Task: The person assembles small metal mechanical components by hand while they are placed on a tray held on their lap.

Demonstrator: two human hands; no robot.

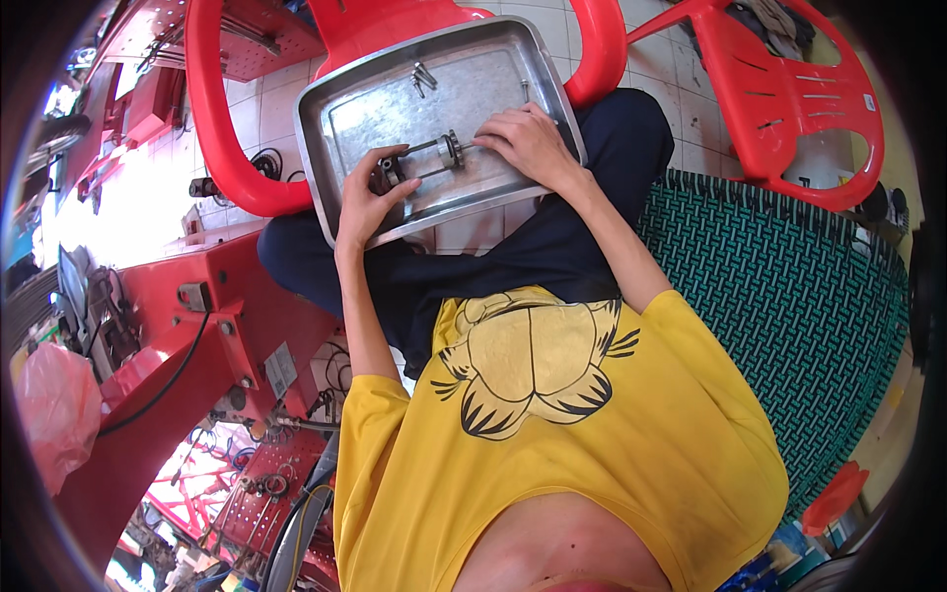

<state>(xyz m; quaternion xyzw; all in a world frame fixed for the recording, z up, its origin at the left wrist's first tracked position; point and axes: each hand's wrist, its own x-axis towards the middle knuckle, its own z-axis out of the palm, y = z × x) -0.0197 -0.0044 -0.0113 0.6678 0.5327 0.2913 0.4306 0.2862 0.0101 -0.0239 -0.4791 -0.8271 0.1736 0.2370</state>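
Observation:
A shallow metal tray (360, 109) lies in front of me, its near edge at my lap. In it is a metal assembly (451, 151): two end pieces joined by thin parallel rods. My left hand (367, 197) grips its dark left end piece, thumb on the near side and fingers on the far side. At the toothed right end, my right hand (531, 146) has its fingertips pinched by a thin tip; what they hold is too small to name. Several small bolts (422, 79) lie together near the tray's far side. A single bolt (525, 89) lies by its right wall.
A red plastic chair (204, 109) stands under and behind the tray, its arms on both sides. Another red chair (804, 118) is at the far right. A green-and-black woven seat (769, 296) is to my right. Red machinery (168, 335) with cables stands on my left.

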